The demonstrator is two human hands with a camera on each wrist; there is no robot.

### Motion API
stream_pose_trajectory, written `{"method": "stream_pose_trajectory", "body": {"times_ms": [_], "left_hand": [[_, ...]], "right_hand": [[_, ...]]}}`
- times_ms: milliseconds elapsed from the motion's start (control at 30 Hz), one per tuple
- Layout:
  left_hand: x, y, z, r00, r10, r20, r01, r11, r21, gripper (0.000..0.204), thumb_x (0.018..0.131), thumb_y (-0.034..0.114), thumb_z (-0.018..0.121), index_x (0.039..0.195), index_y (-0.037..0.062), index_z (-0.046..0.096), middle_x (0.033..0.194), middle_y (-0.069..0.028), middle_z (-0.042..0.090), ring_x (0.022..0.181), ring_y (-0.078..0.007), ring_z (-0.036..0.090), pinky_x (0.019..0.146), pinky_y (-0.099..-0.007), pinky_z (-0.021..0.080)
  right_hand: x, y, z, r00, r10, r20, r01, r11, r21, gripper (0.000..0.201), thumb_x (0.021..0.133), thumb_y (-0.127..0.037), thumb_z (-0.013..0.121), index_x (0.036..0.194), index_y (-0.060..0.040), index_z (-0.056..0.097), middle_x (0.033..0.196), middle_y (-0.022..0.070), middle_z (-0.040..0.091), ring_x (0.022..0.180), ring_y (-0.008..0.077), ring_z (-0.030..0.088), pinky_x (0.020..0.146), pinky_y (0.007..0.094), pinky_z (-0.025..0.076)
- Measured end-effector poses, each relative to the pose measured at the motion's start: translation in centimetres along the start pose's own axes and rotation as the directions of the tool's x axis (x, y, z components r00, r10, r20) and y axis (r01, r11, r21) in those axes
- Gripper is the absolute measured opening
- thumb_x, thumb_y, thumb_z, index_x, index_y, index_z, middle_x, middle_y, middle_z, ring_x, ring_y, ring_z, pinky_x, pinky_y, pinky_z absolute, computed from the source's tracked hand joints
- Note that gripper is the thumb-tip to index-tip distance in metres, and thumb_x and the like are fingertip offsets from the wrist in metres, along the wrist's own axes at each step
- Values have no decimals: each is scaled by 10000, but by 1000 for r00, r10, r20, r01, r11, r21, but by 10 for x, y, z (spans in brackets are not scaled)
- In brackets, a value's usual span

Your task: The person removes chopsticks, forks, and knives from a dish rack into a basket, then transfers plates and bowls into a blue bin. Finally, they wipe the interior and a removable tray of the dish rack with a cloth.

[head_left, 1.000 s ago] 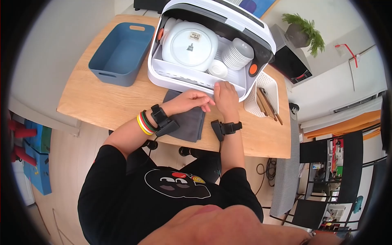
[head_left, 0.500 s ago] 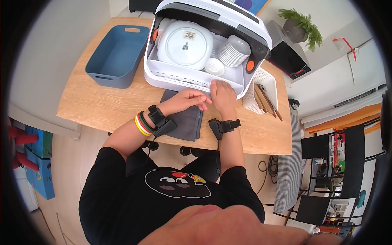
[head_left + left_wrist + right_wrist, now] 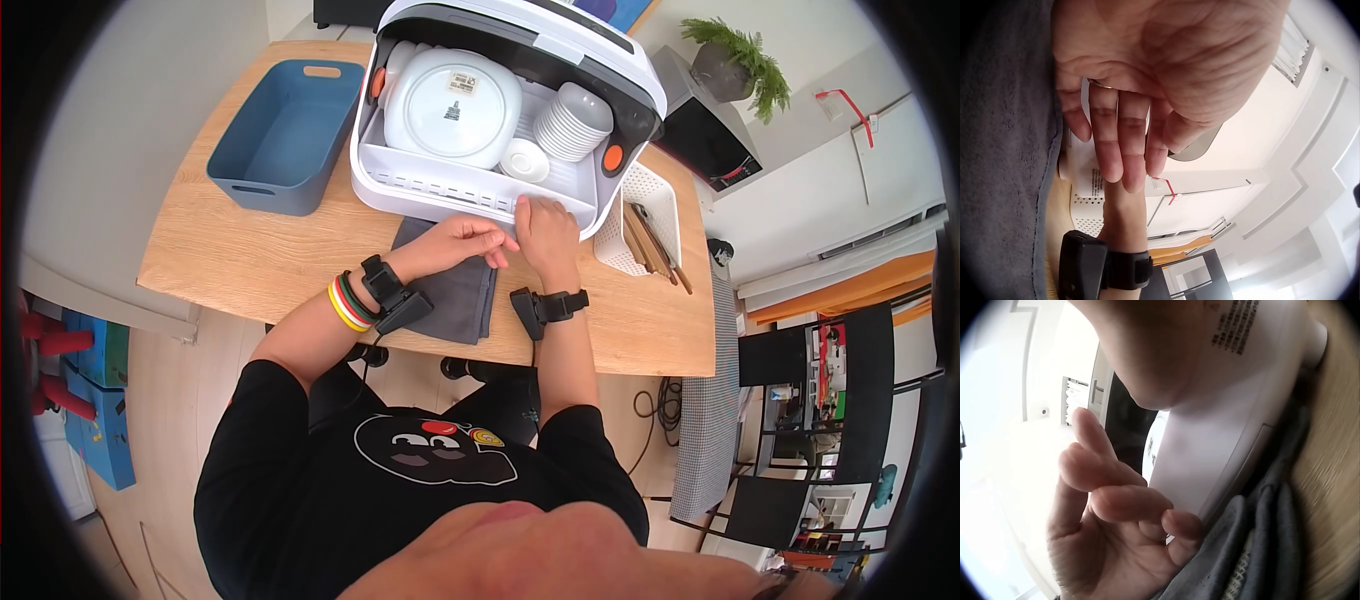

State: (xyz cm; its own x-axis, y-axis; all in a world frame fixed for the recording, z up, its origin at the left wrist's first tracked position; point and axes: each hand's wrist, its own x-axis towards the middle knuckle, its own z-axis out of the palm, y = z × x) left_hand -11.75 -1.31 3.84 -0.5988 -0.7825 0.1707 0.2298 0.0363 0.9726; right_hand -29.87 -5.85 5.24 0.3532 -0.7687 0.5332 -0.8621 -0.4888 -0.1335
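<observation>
A white dish storage box (image 3: 405,198) stands on the table with its dark lid raised. Inside are a large white dish (image 3: 452,115) with its underside showing, a stack of small white bowls (image 3: 572,125) and a small white saucer-like dish (image 3: 524,161). My right hand (image 3: 548,236) rests on the box's front rim, its fingertips over the edge. Beside it my left hand (image 3: 462,243) hovers over a folded grey cloth (image 3: 455,305), fingers loosely bent and nothing in them. In the right wrist view, the left hand (image 3: 1116,525) is close to the box's front wall.
A blue plastic basin (image 3: 275,140) sits at the table's left. Right of the box, a white perforated basket (image 3: 612,250) holds brown utensils (image 3: 650,245). Behind it are a microwave (image 3: 705,130) and a potted plant (image 3: 728,75). A coiled cable (image 3: 655,410) lies on the floor.
The head view shifted slightly between the first two frames, then held nearly still. Both hands keep the same pose at the front of the box; the dishes stay in place.
</observation>
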Motion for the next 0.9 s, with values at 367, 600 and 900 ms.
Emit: {"method": "stream_pose_trajectory", "body": {"times_ms": [367,600,900], "left_hand": [[1,-1,-1,1000,5,1,-5,1000,2,341,970,284,460,1083,5,621,871,-58,654,829,-114,608,787,-253,475],[1,-1,0,1000,5,-5,-5,1000,4,337,968,282,464,1083,7,621,871,-54,656,824,-107,608,783,-249,474],[2,-6,-2,1000,4,-11,-4,1000,0,320,971,259,454,1098,11,610,872,-55,651,819,-110,601,776,-249,472]], "right_hand": [[0,-1,-1,1000,20,18,-20,1000,7,401,911,-280,436,629,-39,589,644,130,603,627,315,585,607,440,432],[0,-1,-9,999,-7,36,5,997,71,395,852,-386,570,644,-51,576,650,97,582,660,289,572,600,408,396],[-3,3,-15,999,-37,-23,39,991,131,436,703,-479,701,700,-58,588,718,77,591,708,266,570,635,372,376]]}}
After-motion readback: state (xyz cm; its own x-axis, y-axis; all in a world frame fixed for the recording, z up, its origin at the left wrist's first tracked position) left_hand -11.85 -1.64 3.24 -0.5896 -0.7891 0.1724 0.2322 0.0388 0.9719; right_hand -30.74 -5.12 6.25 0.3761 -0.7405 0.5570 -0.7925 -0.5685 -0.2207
